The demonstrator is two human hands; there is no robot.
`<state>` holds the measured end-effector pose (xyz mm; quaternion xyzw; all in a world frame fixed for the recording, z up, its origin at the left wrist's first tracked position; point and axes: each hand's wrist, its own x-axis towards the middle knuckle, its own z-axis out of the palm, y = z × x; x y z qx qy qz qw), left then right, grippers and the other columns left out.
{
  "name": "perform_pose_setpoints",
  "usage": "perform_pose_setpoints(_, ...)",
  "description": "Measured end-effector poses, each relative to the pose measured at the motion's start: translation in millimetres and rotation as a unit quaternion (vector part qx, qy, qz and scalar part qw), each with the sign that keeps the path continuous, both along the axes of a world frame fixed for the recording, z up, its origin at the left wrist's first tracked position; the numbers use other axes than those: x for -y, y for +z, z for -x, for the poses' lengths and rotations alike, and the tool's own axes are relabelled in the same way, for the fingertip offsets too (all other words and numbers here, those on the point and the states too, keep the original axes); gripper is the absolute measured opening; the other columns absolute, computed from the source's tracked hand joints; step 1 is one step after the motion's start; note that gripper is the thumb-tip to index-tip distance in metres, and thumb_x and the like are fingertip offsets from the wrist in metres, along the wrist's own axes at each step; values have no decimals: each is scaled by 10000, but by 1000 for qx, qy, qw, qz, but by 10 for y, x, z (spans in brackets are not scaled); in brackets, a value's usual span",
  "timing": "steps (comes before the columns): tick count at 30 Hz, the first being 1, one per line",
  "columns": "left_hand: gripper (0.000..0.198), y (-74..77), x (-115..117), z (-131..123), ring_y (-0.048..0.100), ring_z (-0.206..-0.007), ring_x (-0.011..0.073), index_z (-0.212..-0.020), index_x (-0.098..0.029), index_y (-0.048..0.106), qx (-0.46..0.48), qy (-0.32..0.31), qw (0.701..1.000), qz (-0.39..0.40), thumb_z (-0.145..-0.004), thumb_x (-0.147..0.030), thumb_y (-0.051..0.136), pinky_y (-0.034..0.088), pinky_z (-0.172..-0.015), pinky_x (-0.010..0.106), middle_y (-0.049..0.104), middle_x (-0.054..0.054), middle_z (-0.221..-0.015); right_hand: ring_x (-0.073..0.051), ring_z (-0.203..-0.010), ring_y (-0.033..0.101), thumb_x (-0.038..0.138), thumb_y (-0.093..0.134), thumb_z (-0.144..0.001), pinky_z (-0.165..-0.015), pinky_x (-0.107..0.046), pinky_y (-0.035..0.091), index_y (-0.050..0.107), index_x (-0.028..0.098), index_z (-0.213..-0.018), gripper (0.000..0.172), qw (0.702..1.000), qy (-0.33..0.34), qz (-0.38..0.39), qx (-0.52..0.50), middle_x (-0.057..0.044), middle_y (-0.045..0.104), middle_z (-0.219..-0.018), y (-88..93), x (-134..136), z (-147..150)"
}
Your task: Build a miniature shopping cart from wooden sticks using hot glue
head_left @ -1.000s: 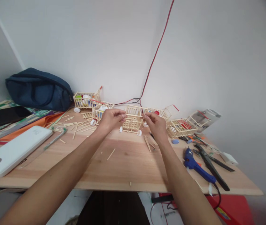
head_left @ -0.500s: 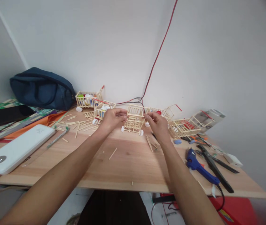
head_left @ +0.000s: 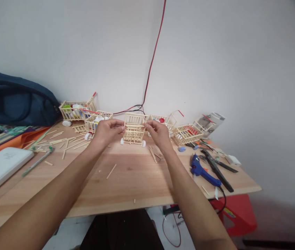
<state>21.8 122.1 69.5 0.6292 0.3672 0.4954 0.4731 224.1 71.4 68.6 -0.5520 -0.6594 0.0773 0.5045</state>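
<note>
A miniature shopping cart (head_left: 134, 133) built of thin wooden sticks stands upright on white wheels toward the back of the table. At its left upper edge, my left hand (head_left: 108, 132) pinches the frame between thumb and fingers. My right hand (head_left: 159, 133) grips the opposite upper edge the same way. Just beyond my left hand is another stick cart (head_left: 98, 121) with a red handle and white items inside. Behind my right hand, a further cart (head_left: 172, 119) holding a red cap is partly hidden.
More stick carts stand left (head_left: 73, 110) and right (head_left: 189, 133). Loose sticks (head_left: 66, 140) lie at left, near a white power bank (head_left: 7, 166) and a blue bag (head_left: 19, 100). A blue glue gun (head_left: 203, 172) and black-handled cutters (head_left: 217, 172) lie at right. A red cord (head_left: 154, 52) hangs along the wall.
The view has turned to the right, so everything appears further left. Both hands keep their hold on the stick cart, which has not visibly moved on the table.
</note>
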Motion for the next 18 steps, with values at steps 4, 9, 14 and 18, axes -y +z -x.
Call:
perform_pose_setpoints(4,269,-13,-8,-15,662,-675,161,-826,-125,731,11,1,1000,12,-598,-262,768,550,-689,278,735,54,-776,-133,-697,592,360,525,-860,-657,-236,432,645,179,-794,227,1000,12,-10,-24,-7,666,-759,-37,-14,-2)
perform_pose_setpoints(9,290,-26,-11,-24,665,-677,155,-838,-123,730,6,4,1000,16,-610,-297,771,548,-705,276,732,51,-785,-145,-753,617,410,510,-872,-678,-241,455,661,176,-838,280,997,18,-17,-66,-17,686,-795,-100,-39,-9)
perform_pose_setpoints(14,304,-47,-20,-25,661,-677,143,-845,-132,728,10,2,1000,13,-604,-309,782,542,-725,272,734,48,-831,-151,-785,631,424,527,-862,-686,-245,468,680,189,-893,282,997,10,-17,-79,-18,706,-836,-125,-34,3)
perform_pose_setpoints(18,341,-70,-35,-29,667,-693,148,-883,-135,726,17,-1,1000,17,-604,-324,783,542,-727,270,736,47,-826,-156,-819,644,412,545,-850,-728,-259,479,682,191,-955,280,996,-7,-19,-87,-32,719,-913,-92,28,-11)
